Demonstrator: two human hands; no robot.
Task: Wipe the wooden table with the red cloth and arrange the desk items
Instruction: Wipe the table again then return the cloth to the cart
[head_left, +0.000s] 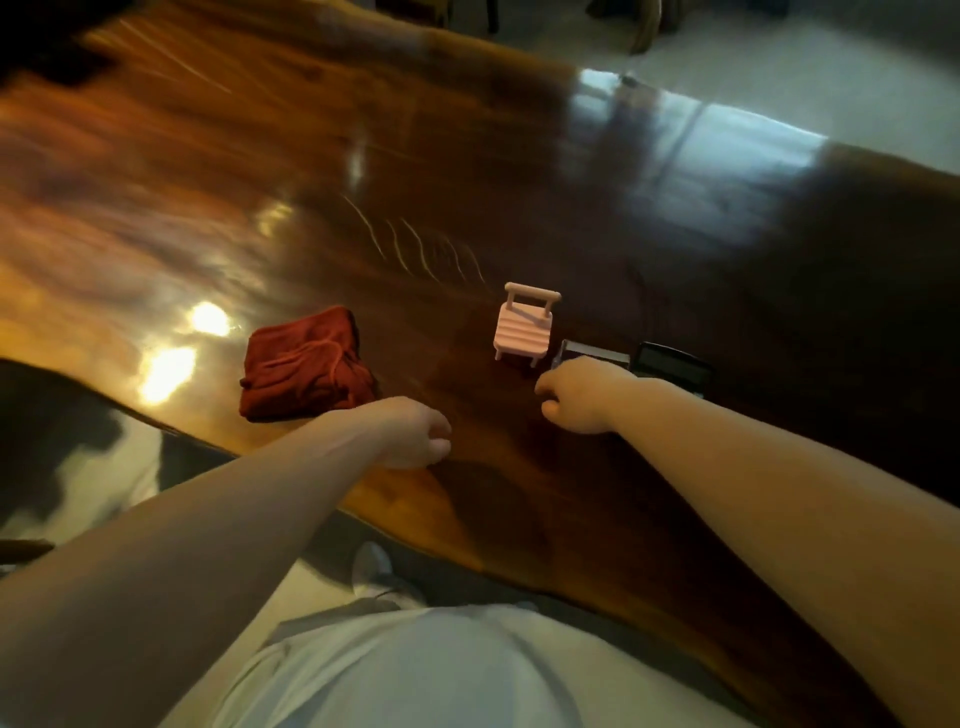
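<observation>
The red cloth (306, 366) lies folded in a bundle on the glossy wooden table (395, 171), near its front edge. My left hand (415, 434) hovers just right of the cloth, fingers curled, with nothing visible in it. A small pink chair-shaped stand (523, 332) sits upright in the middle. My right hand (579, 395) is a loose fist below the stand, its knuckles at the near end of a dark grey box (597, 356). A second black box (672, 366) lies just right of the first, partly hidden by my forearm.
The table's wavy front edge (332, 506) runs diagonally from left to lower right, with pale floor and my shoe (379, 577) below it. Furniture legs (644, 31) stand on the floor beyond the far edge. The frame is motion-blurred.
</observation>
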